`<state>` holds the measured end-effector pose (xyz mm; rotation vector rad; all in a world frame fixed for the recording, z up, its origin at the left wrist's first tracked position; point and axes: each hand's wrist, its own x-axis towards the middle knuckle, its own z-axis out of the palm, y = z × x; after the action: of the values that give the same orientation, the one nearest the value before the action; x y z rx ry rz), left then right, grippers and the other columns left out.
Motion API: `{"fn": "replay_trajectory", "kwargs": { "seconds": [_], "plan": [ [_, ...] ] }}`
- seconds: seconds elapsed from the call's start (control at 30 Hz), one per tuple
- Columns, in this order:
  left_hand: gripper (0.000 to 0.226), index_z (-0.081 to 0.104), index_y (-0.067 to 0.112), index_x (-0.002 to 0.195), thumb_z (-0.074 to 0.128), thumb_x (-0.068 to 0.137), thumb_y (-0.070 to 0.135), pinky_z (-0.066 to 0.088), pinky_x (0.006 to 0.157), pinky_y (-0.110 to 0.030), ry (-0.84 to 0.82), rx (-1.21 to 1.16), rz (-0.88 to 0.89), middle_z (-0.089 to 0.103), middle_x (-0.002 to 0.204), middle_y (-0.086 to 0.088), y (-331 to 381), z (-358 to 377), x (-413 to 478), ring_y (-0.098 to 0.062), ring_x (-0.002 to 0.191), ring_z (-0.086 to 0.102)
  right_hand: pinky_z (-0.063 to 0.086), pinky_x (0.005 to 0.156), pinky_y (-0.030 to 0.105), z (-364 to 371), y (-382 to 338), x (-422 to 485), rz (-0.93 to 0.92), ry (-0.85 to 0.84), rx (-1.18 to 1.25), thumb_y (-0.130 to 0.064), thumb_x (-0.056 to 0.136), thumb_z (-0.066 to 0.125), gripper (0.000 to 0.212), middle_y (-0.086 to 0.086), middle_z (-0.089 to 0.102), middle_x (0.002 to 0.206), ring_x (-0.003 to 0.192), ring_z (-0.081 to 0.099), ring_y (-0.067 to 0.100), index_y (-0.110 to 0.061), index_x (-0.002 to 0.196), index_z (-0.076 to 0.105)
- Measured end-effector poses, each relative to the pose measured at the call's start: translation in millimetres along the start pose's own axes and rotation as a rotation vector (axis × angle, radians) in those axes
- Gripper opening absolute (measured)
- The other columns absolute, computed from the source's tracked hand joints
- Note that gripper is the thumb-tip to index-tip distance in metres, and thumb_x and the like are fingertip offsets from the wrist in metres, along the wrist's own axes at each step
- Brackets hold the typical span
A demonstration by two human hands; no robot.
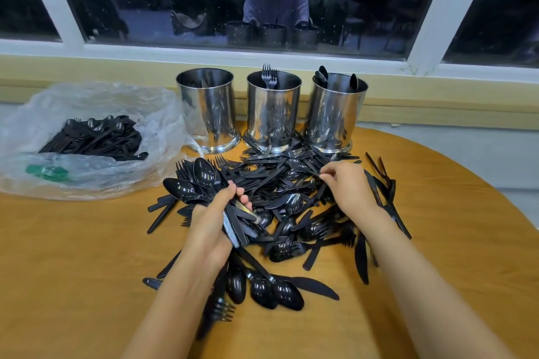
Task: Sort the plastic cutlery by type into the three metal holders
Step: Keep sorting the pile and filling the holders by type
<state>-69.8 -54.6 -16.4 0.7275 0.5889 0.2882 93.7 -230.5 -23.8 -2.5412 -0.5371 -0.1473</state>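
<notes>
A heap of black plastic cutlery [280, 201] covers the middle of the round wooden table [87, 256]. My left hand [214, 220] grips a bundle of spoons [198, 183] by their handles, bowls pointing up and left. My right hand [348, 186] pinches a thin black piece at the heap's right side; its type is unclear. Three metal holders stand at the back: the left holder [207, 111] shows a dark piece inside, the middle holder [273, 112] has forks, the right holder [335, 114] has spoons.
A clear plastic bag [96, 137] with more black cutlery lies at the left on the table. Several knives [385, 192] lie loose at the right. A window sill and dark window run behind the holders. The table edge curves away at the right.
</notes>
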Motion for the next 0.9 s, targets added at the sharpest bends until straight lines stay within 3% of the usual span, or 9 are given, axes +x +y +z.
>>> {"fn": "replay_trajectory", "kwargs": {
  "seconds": [0.1,0.2,0.3,0.4,0.5,0.57,0.67,0.73,0.9],
  "plan": [
    [0.020,0.067,0.002,0.079,0.063,0.094,0.014,0.051,0.077,-0.033,-0.005,0.000,0.000,0.065,0.067,-0.005,-1.3,1.7,-1.7,-0.014,0.058,0.063,0.054,0.070,0.037,3.7,3.0,13.7,0.014,-0.066,-0.254,-0.016,0.097,0.057,0.018,0.012,0.070,0.097,0.090,0.065,0.030,-0.007,0.108,0.069],
    [0.020,0.068,0.003,0.077,0.063,0.094,0.013,0.051,0.077,-0.035,0.001,0.004,0.000,0.066,0.068,-0.005,-2.5,2.2,-2.6,-0.014,0.056,0.063,0.047,0.061,0.032,7.8,-0.8,17.6,0.032,-0.087,-0.420,0.000,0.093,0.057,0.016,0.013,0.067,0.097,0.084,0.064,0.031,-0.007,0.102,0.068],
    [0.023,0.070,0.004,0.073,0.064,0.093,0.013,0.051,0.077,-0.035,-0.012,-0.005,-0.007,0.066,0.069,-0.006,-2.8,0.7,-2.6,-0.015,0.057,0.063,0.044,0.060,0.031,9.6,-0.8,21.2,0.056,-0.099,-0.437,0.004,0.090,0.058,0.021,0.012,0.066,0.099,0.085,0.064,0.031,-0.008,0.105,0.068],
    [0.022,0.069,0.004,0.075,0.063,0.094,0.013,0.050,0.078,-0.035,-0.018,-0.005,-0.013,0.066,0.070,-0.005,-2.9,-0.9,-2.5,-0.014,0.058,0.064,0.051,0.066,0.034,4.1,-2.4,19.9,0.067,-0.086,-0.372,-0.007,0.094,0.058,0.014,0.011,0.068,0.101,0.087,0.065,0.031,-0.008,0.105,0.067],
    [0.019,0.067,0.002,0.081,0.063,0.095,0.015,0.051,0.078,-0.034,-0.014,-0.010,-0.030,0.065,0.070,-0.005,-3.8,-1.7,-1.5,-0.014,0.059,0.064,0.049,0.064,0.031,-9.6,-10.2,6.8,0.044,0.022,-0.215,-0.028,0.096,0.060,0.013,0.000,0.067,0.088,0.081,0.062,0.021,-0.017,0.092,0.063],
    [0.018,0.066,0.001,0.084,0.062,0.095,0.016,0.053,0.078,-0.033,-0.010,-0.028,-0.038,0.065,0.072,-0.005,-5.6,-1.0,-0.6,-0.014,0.061,0.064,0.041,0.057,0.026,-16.1,-22.4,-9.7,0.006,0.043,0.046,-0.034,0.095,0.060,0.017,-0.007,0.062,0.073,0.067,0.056,0.009,-0.021,0.085,0.063],
    [0.019,0.064,0.001,0.086,0.062,0.095,0.018,0.054,0.079,-0.032,0.001,-0.060,-0.036,0.067,0.073,-0.005,-8.6,3.0,-0.4,-0.014,0.064,0.064,0.041,0.051,0.018,-18.2,-48.6,-41.3,0.010,-0.143,0.561,-0.023,0.096,0.058,0.011,-0.003,0.058,0.069,0.052,0.048,0.002,-0.019,0.092,0.067],
    [0.022,0.065,0.003,0.085,0.062,0.094,0.022,0.054,0.080,-0.033,0.008,-0.043,-0.019,0.067,0.075,-0.005,-10.3,6.4,-1.2,-0.015,0.068,0.064,0.040,0.046,0.016,-14.5,-62.5,-59.7,0.033,-0.286,0.779,-0.015,0.097,0.056,0.015,0.000,0.058,0.070,0.047,0.048,0.003,-0.025,0.102,0.066],
    [0.030,0.065,0.006,0.080,0.061,0.093,0.033,0.055,0.081,-0.042,0.054,0.045,0.042,0.069,0.074,-0.007,-10.6,10.7,-4.3,-0.019,0.069,0.066,0.040,0.046,0.018,6.7,-75.6,-76.6,0.042,-0.232,0.809,-0.012,0.090,0.066,0.010,-0.007,0.063,0.068,0.048,0.053,0.008,-0.016,0.099,0.068]
  ]
}}
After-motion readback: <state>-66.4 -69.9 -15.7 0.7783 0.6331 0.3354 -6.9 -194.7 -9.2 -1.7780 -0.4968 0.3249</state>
